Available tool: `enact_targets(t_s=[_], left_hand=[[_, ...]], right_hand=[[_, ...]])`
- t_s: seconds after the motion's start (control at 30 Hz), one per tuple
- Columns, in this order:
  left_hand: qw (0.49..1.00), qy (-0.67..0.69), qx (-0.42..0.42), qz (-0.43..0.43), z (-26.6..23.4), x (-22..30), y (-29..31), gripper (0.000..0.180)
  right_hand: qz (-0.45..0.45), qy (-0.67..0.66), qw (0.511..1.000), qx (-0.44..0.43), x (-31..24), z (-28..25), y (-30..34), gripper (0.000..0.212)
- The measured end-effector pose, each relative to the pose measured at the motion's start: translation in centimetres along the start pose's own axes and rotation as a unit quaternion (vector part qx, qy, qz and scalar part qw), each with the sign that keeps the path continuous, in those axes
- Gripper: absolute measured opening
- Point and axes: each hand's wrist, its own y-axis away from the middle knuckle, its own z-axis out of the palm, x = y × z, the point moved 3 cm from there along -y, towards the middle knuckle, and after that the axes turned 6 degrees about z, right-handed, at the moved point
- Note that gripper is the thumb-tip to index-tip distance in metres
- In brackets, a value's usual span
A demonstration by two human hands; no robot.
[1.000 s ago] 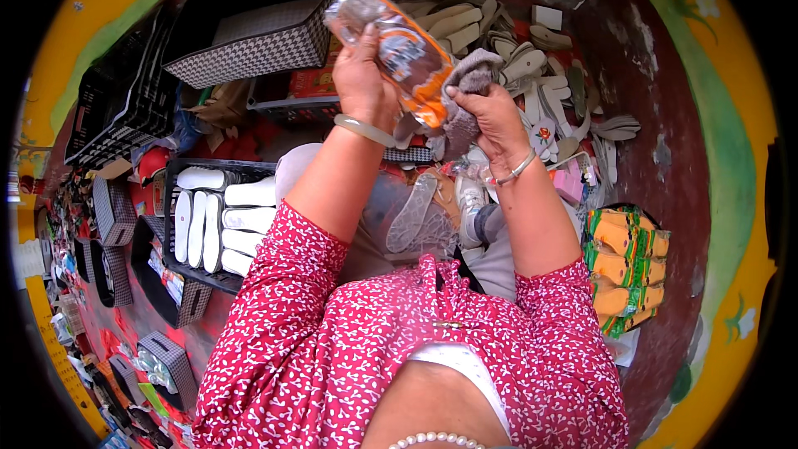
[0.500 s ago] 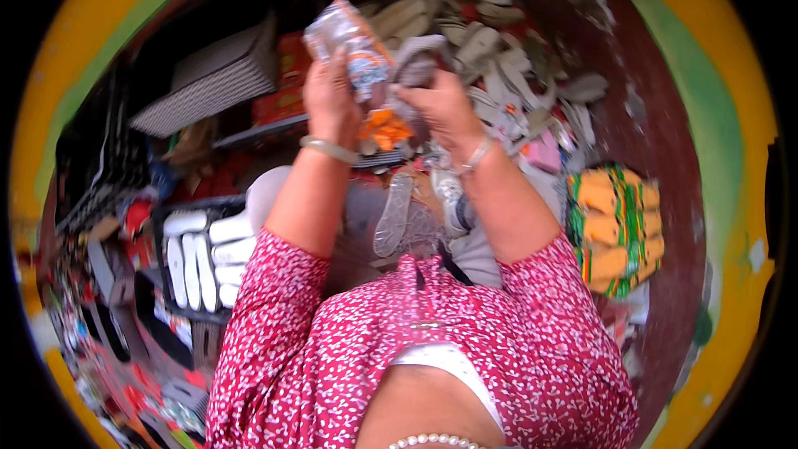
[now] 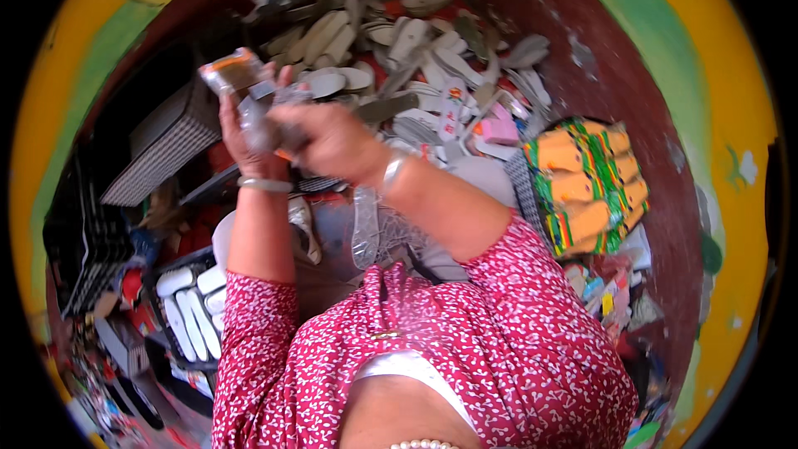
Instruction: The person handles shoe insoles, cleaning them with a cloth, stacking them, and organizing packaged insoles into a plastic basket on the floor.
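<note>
- The left hand (image 3: 249,129) is raised at the upper left of the view, fingers curled around a clear plastic packet (image 3: 237,75) with orange contents; the packet's top stands above the fingertips.
- The right hand (image 3: 332,140) crosses in from the right and sits just beside the left hand, touching the lower part of the same packet. Motion blur hides its fingers, so how far they are closed cannot be told.
- Each wrist carries a pale bangle; both arms wear red sleeves with a small white print.
- Beyond the hands, far in the scene, lies a heap of grey and beige shoe soles (image 3: 416,41).
- To the right stands a stack of orange bundles (image 3: 586,187) bound with green and red bands.
- At the left, a checked basket (image 3: 166,145) is tilted, with black crates (image 3: 79,258) nearer the rim.
- Near left, a crate holds white soles (image 3: 187,303) side by side.
- A clear sandal (image 3: 366,224) lies below the right wrist.
</note>
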Motion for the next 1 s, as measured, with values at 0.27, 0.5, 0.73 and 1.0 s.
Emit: enact_targets(t_s=[0.27, 0.5, 0.73, 1.0], left_hand=[[0.983, 0.155, -0.026, -0.094, 2.3, 1.2, 0.6, 0.055], [0.980, 0.142, -0.009, -0.140, 2.6, 0.6, 1.0, 0.053], [0.981, 0.164, -0.062, -0.079, 0.7, -3.1, 3.1, 0.045], [0.959, 0.174, -0.142, -0.173, 1.7, -2.9, 3.6, 0.038]], right_hand=[[0.081, -0.422, 0.888, 0.165, -0.3, -10.3, -2.0, 0.043], [-0.085, 0.069, 0.992, -0.057, -1.4, 0.1, 0.8, 0.068], [-0.095, 0.324, 0.939, 0.070, -0.5, 0.8, -1.4, 0.057], [-0.066, 0.228, 0.946, 0.218, -0.3, -2.3, -2.7, 0.036]])
